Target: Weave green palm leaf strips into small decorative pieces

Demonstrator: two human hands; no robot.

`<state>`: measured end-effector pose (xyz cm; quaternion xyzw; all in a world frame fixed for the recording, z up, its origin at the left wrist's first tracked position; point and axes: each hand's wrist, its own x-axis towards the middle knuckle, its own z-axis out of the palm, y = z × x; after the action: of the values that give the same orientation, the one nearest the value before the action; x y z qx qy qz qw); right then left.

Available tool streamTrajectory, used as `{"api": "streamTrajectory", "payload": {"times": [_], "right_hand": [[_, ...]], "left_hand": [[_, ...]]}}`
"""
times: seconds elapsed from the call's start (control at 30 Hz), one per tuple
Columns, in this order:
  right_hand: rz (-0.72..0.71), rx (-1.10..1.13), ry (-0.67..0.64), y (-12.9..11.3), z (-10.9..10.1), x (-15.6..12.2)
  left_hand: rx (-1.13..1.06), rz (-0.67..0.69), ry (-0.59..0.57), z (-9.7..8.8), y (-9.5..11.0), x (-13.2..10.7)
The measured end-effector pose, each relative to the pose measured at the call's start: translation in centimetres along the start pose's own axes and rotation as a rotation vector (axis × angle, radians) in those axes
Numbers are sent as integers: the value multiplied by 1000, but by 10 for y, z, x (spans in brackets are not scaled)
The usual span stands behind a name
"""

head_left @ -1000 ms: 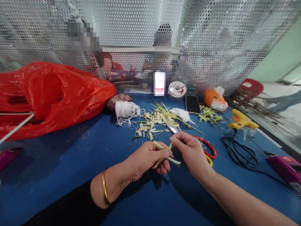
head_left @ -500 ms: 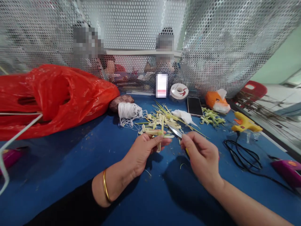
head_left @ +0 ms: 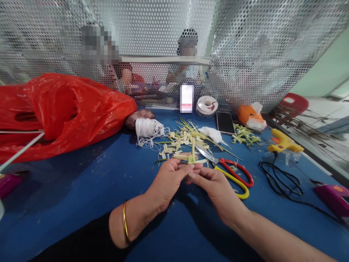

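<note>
My left hand (head_left: 170,178) is closed on a small piece of folded pale green leaf strips (head_left: 191,158), held above the blue table (head_left: 81,189). My right hand (head_left: 212,189) reaches in from the right, its fingertips pinched against the lower part of the same piece. Red and yellow handled scissors (head_left: 231,173) lie on the table just right of both hands, with nothing touching them. A heap of leaf scraps (head_left: 185,140) lies just beyond the hands.
A red plastic bag (head_left: 60,109) fills the left. White thread bundle (head_left: 147,129), tape roll (head_left: 206,105), phone (head_left: 225,122), orange pouch (head_left: 251,116), yellow glue gun (head_left: 283,143) with black cord (head_left: 280,182), and purple tool (head_left: 332,194) stand around. Other people sit behind the mesh screen (head_left: 245,54).
My right hand has let the scissors go onto the table and moved left to the leaf piece. My left hand has turned the piece so one strip points up.
</note>
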<state>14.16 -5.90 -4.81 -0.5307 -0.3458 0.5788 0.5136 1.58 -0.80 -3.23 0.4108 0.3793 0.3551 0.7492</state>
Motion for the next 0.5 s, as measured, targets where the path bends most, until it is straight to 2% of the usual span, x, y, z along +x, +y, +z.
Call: {"api": "streamTrajectory", "payload": {"times": [0.2, 0.5], "right_hand": [[4, -33, -38, -1, 0, -1], [-113, -204, -113, 3, -1, -5]], "left_hand": [[-56, -18, 35, -1, 3, 1], [-17, 33, 50, 0, 2, -2]]}}
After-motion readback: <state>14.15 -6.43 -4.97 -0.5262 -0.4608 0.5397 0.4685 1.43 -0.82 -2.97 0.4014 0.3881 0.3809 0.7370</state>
